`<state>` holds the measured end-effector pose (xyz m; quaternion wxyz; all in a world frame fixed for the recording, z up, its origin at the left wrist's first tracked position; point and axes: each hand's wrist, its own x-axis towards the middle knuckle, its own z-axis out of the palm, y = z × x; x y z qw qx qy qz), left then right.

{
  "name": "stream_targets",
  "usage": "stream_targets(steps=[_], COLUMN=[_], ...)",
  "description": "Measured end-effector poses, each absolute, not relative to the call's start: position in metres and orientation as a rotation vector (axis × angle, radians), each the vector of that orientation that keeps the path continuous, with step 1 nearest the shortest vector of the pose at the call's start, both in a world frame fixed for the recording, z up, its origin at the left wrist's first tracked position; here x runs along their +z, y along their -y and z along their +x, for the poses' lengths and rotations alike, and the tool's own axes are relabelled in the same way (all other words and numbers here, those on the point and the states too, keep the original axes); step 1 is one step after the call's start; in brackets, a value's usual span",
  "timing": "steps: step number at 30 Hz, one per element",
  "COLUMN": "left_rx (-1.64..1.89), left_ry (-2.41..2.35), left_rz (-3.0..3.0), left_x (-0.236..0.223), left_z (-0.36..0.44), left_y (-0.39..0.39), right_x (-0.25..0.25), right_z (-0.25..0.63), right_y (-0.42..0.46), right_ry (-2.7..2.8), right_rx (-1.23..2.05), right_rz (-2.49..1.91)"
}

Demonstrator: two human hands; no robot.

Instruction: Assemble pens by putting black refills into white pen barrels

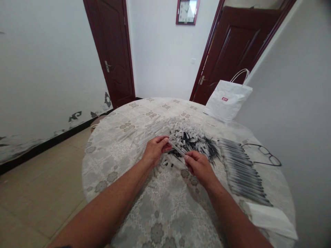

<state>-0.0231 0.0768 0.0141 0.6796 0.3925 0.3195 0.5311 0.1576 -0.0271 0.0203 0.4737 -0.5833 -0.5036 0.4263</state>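
Observation:
Between my two hands runs a slim, clear pen barrel (177,148), tilted down to the right over the table. My left hand (157,147) pinches its upper left end, and my right hand (196,162) has its lower right end between thumb and fingers. Just beyond lies a heap of loose pen parts: clear tubes (157,129) to the left, short white pieces (198,132) and thin black pieces (212,148) to the right. A few small black plugs (172,165) lie below my hands. Whether a refill sits inside the barrel I cannot tell.
A row of pens (245,172) lies side by side on the right, with eyeglasses (269,155) beyond it. A white paper bag (227,100) stands at the back right. Near the right edge is a white packet (270,220). A patterned cloth (160,220) covers the round table.

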Motion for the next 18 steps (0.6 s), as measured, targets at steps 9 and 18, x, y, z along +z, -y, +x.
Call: stream_targets(steps=[9, 18], left_rx=[1.21, 0.984], left_ry=[-0.73, -0.781], left_rz=[0.914, 1.377], left_x=[0.013, 0.027], left_z=[-0.017, -0.014], left_y=[-0.071, -0.055], right_x=[0.019, 0.042], right_z=[0.155, 0.163], right_y=[0.023, 0.029], right_ry=[0.963, 1.81], right_rx=[1.371, 0.29], right_rz=[-1.318, -1.629])
